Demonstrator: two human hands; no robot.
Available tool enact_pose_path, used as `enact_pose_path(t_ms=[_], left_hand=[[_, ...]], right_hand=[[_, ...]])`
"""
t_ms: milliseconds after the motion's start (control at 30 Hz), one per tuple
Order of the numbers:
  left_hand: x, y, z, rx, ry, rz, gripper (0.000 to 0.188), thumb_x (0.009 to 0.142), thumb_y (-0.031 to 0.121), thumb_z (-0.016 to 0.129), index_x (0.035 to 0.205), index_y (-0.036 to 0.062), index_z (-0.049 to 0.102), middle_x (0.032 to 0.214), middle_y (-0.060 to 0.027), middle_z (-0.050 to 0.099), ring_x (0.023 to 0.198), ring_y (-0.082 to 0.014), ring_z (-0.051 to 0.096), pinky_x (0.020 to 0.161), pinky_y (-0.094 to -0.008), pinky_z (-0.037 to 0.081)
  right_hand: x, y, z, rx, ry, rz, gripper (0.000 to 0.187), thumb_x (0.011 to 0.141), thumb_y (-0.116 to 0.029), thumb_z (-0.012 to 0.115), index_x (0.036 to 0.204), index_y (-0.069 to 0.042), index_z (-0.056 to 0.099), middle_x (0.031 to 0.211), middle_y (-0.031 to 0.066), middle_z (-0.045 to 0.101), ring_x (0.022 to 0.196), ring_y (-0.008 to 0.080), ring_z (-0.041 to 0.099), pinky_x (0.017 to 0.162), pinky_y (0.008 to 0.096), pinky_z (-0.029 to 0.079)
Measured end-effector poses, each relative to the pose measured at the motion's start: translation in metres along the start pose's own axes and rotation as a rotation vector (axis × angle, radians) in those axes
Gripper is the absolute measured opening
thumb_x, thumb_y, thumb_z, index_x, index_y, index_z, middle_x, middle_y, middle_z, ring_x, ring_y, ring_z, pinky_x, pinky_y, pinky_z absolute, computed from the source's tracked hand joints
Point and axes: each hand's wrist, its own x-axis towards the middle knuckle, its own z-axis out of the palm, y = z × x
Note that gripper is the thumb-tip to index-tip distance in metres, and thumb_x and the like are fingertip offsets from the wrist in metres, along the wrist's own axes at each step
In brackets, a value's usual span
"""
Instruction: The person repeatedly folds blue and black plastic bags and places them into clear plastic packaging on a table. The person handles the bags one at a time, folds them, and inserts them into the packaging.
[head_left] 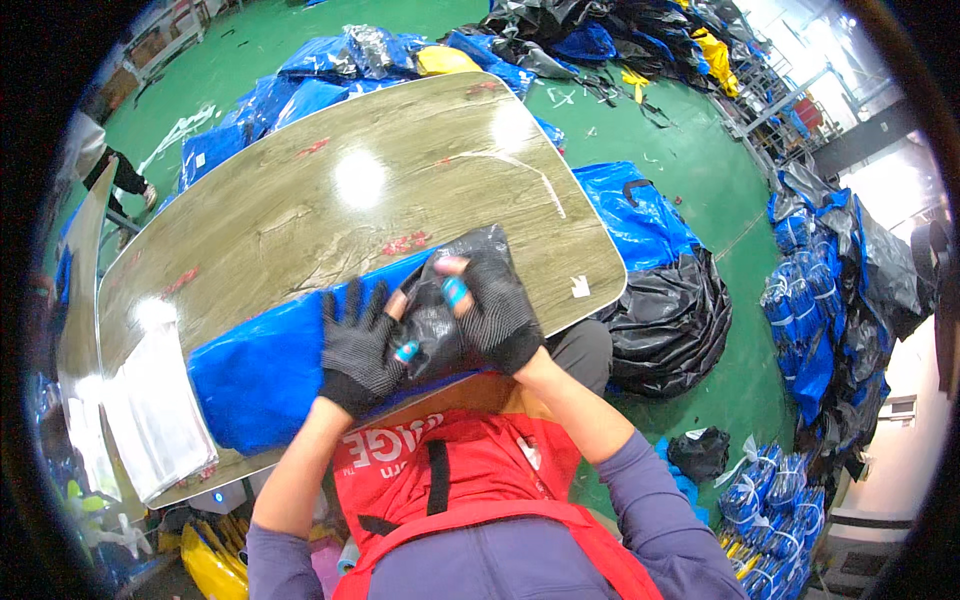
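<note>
The black bag (450,300) lies on the bench (330,200), partly drawn over a blue roll (260,365); left hand (360,350) presses flat, fingers spread, right hand (495,310) pinches its edge.

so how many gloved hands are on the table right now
2. The left hand lies flat on the blue folded sheet; the right hand grips the black plastic bag beside it. Both wear dark fingerless gloves. No other hands show on the table.

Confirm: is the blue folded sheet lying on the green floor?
No. The blue folded sheet lies on the wood-grain table, with the left hand pressed on it.
</note>
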Motion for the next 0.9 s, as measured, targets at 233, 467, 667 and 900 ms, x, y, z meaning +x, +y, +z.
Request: enact_pose_path(t_ms=[233,467,667,900], left_hand=[[-0.01,-0.015,0.062,-0.067,0.096,-0.043,0.07,0.086,0.047,0.051,0.144,0.0104,0.036,0.148,-0.0238,0.033,0.14,-0.0456,0.019,0.112,-0.0632,0.005],[-0.146,-0.139,0.003,0.538,-0.059,-0.813,0.098,0.079,0.062,0.06,0.144,-0.0038,0.028,0.147,-0.0329,0.025,0.139,-0.0448,0.023,0.115,-0.0496,0.012],[-0.215,-0.179,0.013,-0.568,0.141,-0.995,0.102,0.08,0.064,0.06,0.146,-0.0042,0.022,0.146,-0.0308,0.03,0.138,-0.0385,0.03,0.111,-0.0445,0.026],[-0.222,-0.152,-0.021,-1.458,0.326,-1.124,0.063,0.078,0.018,0.073,0.134,0.0042,0.046,0.127,-0.0123,0.053,0.107,-0.0239,0.055,0.088,-0.0357,0.048]], right_hand=[[0.031,-0.002,0.058,-0.92,-0.208,0.025,0.069,0.083,-0.046,0.054,0.134,-0.001,0.045,0.139,0.0245,0.043,0.132,0.0425,0.036,0.108,0.0607,0.021],[0.014,-0.025,0.086,-0.824,-0.309,-0.061,0.071,0.086,-0.055,0.051,0.143,-0.015,0.04,0.148,0.0237,0.032,0.14,0.0418,0.023,0.109,0.0653,0.013],[0.003,-0.05,0.15,-0.604,-0.489,-0.181,0.061,0.088,-0.053,0.048,0.142,-0.024,0.043,0.15,0.0176,0.032,0.138,0.0456,0.023,0.103,0.0735,0.008],[-0.023,-0.046,0.147,-0.549,-0.23,-0.42,0.048,0.083,-0.039,0.055,0.124,-0.014,0.059,0.135,0.02,0.05,0.125,0.0428,0.043,0.105,0.0647,0.022]])
